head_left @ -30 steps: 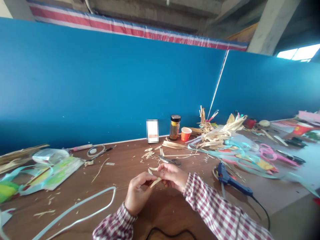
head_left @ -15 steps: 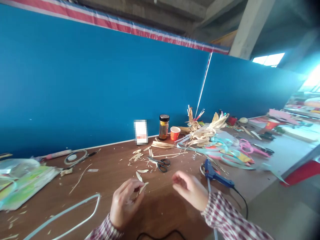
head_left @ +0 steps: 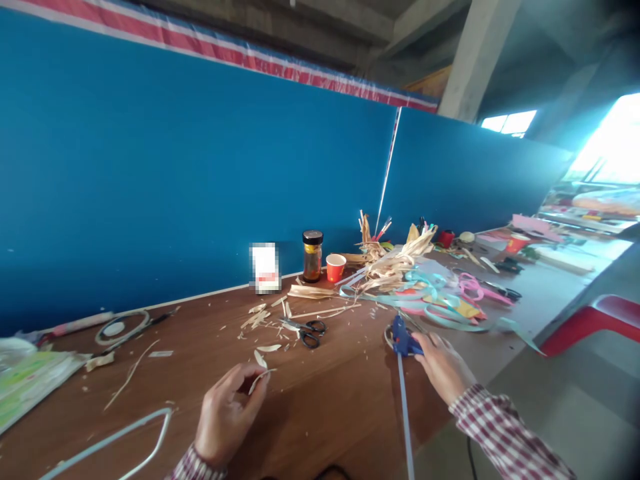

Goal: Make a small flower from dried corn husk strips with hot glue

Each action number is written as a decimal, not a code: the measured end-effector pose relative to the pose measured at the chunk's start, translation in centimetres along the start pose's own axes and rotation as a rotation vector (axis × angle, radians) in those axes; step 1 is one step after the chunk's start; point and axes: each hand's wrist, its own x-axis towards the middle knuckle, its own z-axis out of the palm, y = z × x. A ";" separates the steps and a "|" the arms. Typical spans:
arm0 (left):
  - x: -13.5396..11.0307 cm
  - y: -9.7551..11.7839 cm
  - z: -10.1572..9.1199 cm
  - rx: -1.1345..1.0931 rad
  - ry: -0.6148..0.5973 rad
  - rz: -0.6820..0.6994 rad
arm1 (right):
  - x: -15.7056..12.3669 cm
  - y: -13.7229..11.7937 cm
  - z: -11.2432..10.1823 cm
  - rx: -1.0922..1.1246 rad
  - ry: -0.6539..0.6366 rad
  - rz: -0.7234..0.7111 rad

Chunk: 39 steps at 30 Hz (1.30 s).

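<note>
On the table (head_left: pixel 320 403), the right hand (head_left: pixel 443 367) grips a glue gun (head_left: pixel 399 337), scissors (head_left: pixel 304 327) lie ahead between the hands, and the left hand (head_left: pixel 227 410) pinches a pale strip (head_left: pixel 257 381), not yet joined to anything visible, trimmed pieces (head_left: pixel 269 348) loose just beyond.

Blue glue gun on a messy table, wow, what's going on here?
A person is working at a brown table with both hands. The left hand pinches a thin pale strip between thumb and fingers. The right hand is on the handle of the blue glue gun; I can't tell whether the gun is lifted. The scissors lie beyond the hands, beside pale scraps, and nobody is holding them.
</note>
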 end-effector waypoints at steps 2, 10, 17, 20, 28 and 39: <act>0.0 -0.2 0.0 0.003 0.004 -0.014 | -0.3 0.3 0.1 0.033 0.049 -0.003; 0.0 0.0 0.1 -0.015 -0.010 -0.010 | -0.5 1.7 -1.0 0.177 0.156 -0.033; 0.0 0.4 0.1 -0.022 -0.046 -0.009 | 0.8 1.6 -2.2 0.299 0.279 -0.026; 0.0 0.4 0.2 -0.014 -0.046 -0.004 | 1.1 1.2 -2.7 0.347 0.269 -0.027; 0.1 0.6 0.2 -0.018 -0.039 -0.003 | 1.1 0.5 -3.9 0.401 0.370 -0.043; 0.1 0.6 0.2 -0.021 -0.033 0.002 | 1.3 -0.4 -6.2 0.676 0.310 0.104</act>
